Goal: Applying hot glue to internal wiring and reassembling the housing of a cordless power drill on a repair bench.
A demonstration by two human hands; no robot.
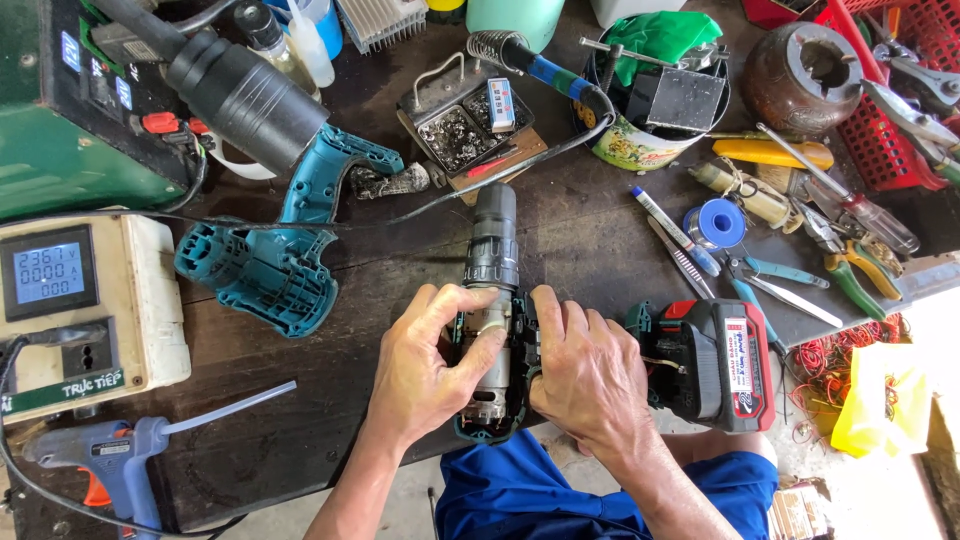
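An opened cordless drill (492,300) lies on the dark wooden bench (300,400), its black chuck pointing away from me and its grey motor exposed in a teal half shell. My left hand (430,365) grips the motor and shell from the left, thumb on the motor. My right hand (585,375) holds the shell from the right, fingers curled at its edge. A red and black battery pack (715,362) sits attached at the drill's handle, just right of my right hand. The removed teal shell half (275,255) lies to the left.
A blue glue gun (120,455) lies at the front left beside a white meter box (85,310). Behind are a heat gun (235,90), a soldering iron (545,72), a tray of screws (465,118), pliers and tweezers (790,275), a red basket (900,90).
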